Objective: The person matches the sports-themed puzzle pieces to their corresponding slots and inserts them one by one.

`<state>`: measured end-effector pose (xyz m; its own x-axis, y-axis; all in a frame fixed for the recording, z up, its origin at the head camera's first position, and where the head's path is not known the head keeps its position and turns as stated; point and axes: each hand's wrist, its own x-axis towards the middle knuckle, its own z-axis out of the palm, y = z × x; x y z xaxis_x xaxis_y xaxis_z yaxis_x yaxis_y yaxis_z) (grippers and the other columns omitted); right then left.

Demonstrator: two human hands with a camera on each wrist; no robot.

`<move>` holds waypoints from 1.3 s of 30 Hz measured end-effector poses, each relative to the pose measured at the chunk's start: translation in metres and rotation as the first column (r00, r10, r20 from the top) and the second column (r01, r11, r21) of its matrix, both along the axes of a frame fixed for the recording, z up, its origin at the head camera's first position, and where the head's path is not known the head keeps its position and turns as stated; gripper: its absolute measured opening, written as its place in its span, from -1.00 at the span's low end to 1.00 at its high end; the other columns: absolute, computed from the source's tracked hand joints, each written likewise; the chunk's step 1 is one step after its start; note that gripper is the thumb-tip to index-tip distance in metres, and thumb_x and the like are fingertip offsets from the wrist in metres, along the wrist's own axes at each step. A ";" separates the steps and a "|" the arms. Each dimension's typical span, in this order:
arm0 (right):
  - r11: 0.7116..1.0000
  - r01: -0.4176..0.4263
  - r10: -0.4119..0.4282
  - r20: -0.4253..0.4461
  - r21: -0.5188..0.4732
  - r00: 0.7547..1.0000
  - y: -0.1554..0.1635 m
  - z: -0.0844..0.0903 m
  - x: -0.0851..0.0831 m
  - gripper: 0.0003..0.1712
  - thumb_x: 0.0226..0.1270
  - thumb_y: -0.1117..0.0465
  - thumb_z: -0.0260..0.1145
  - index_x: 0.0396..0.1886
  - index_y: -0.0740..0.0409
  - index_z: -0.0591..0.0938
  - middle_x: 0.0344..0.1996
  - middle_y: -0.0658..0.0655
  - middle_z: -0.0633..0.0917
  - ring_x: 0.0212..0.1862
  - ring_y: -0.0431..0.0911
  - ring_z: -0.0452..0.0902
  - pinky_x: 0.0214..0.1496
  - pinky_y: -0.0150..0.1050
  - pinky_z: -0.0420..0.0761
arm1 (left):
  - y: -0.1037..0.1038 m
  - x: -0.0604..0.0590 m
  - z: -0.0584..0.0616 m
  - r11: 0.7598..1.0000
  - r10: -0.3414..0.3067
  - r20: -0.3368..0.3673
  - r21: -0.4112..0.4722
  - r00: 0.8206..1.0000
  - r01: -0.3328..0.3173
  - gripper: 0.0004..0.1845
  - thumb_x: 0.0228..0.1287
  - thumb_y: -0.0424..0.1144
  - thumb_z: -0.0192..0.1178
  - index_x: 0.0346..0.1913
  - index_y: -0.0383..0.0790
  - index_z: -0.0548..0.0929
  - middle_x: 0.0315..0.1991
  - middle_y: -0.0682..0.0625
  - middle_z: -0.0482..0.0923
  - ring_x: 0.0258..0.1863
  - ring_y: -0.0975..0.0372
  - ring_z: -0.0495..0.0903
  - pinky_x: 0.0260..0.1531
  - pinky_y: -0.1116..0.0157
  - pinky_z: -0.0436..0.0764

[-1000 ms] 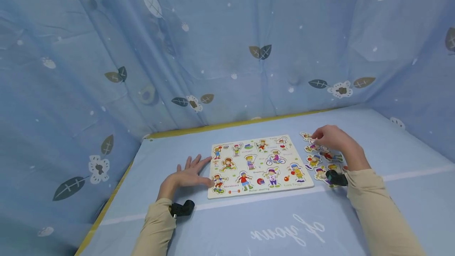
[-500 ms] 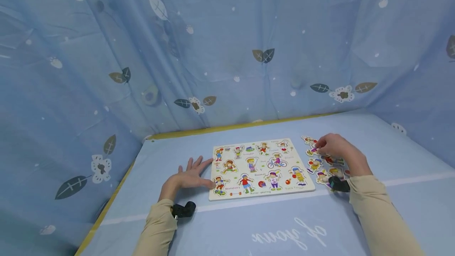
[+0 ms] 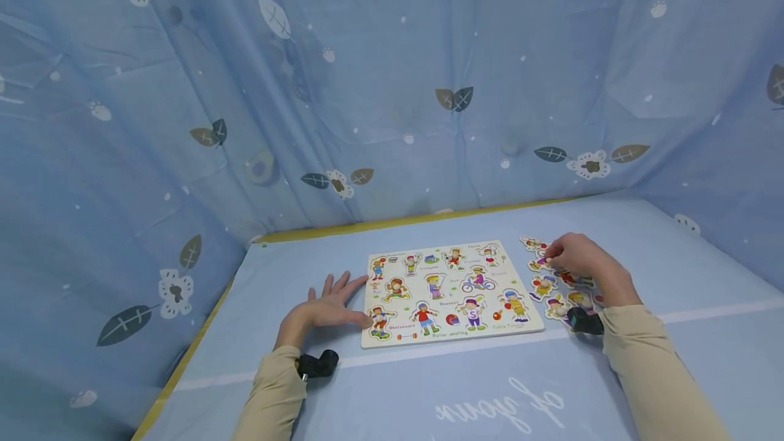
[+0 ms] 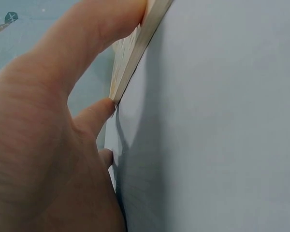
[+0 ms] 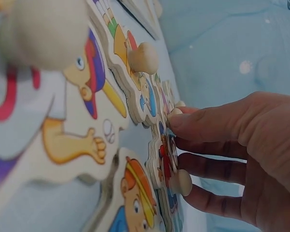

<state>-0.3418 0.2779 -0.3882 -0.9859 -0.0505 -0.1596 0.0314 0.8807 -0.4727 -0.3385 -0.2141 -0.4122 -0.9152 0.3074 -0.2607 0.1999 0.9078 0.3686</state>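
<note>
A wooden sports puzzle board [image 3: 407,310] lies on the table, its pictures showing children at play. My left hand [image 3: 324,308] is spread at the board's left side. In the left wrist view its thumb and a fingertip touch the board's edge [image 4: 146,38]. Right of the board lies a cluster of loose knobbed puzzle pieces. My right hand [image 3: 578,254] is over them, thumb and index finger pinching the small round knob [image 5: 174,116] of a puzzle piece [image 3: 539,262]. That piece is partly hidden by the fingers, among the others.
Nearer the right wrist lie more pieces, among them a baseball player piece [image 5: 63,130] and a piece with a yellow-capped child [image 5: 135,193]. Another wooden knob [image 5: 181,182] stands beside the right fingers. A blue patterned curtain [image 3: 392,121] hangs behind the table.
My right hand has moved slightly nearer to me, from the farthest piece to the one before it. The left hand stays at the board's edge. The head view has tilted slightly.
</note>
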 end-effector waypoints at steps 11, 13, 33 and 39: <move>1.000 0.022 -0.022 0.007 -0.020 1.000 -0.001 0.006 0.001 -0.73 0.34 0.31 0.26 -0.05 0.40 0.66 -0.21 0.28 0.67 -0.25 0.02 0.52 -0.26 -0.20 0.57 | 0.000 0.000 -0.001 1.000 -0.005 0.001 0.002 1.000 0.005 0.13 -0.11 0.40 0.30 0.57 0.21 0.08 0.61 -0.16 -0.23 0.55 -0.20 -0.40 0.35 -0.40 -0.32; 1.000 0.019 -0.019 0.001 -0.022 1.000 -0.002 0.008 0.001 -0.72 0.35 0.30 0.26 -0.04 0.40 0.65 -0.20 0.29 0.67 -0.24 0.03 0.52 -0.26 -0.18 0.58 | 0.000 0.001 -0.001 1.000 -0.006 -0.001 0.001 1.000 0.006 0.13 -0.11 0.41 0.30 0.57 0.20 0.08 0.61 -0.17 -0.22 0.55 -0.21 -0.39 0.35 -0.40 -0.31; 1.000 -0.012 0.011 -0.079 -0.014 0.997 -0.003 0.014 0.000 -0.71 0.39 0.24 0.26 -0.06 0.39 0.64 -0.25 0.24 0.66 -0.25 0.02 0.50 -0.21 -0.15 0.55 | 0.000 0.000 0.004 1.000 -0.011 0.005 0.003 1.000 0.011 0.13 -0.08 0.39 0.30 0.58 0.19 0.06 0.61 -0.16 -0.25 0.55 -0.20 -0.42 0.35 -0.39 -0.34; 1.000 -0.022 0.021 -0.113 -0.007 0.993 -0.003 0.014 0.002 -0.70 0.40 0.20 0.26 -0.08 0.38 0.66 -0.28 0.22 0.68 -0.27 0.00 0.51 -0.23 -0.14 0.56 | 0.000 0.000 0.003 1.000 -0.015 0.012 0.003 1.000 0.015 0.13 -0.08 0.39 0.30 0.57 0.19 0.06 0.61 -0.16 -0.25 0.55 -0.19 -0.42 0.35 -0.39 -0.34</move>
<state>-0.3398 0.2747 -0.3742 -0.9962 -0.0732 -0.0467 -0.0419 0.8765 -0.4796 -0.3381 -0.2140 -0.4088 -0.9075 0.3217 -0.2702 0.2091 0.9037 0.3737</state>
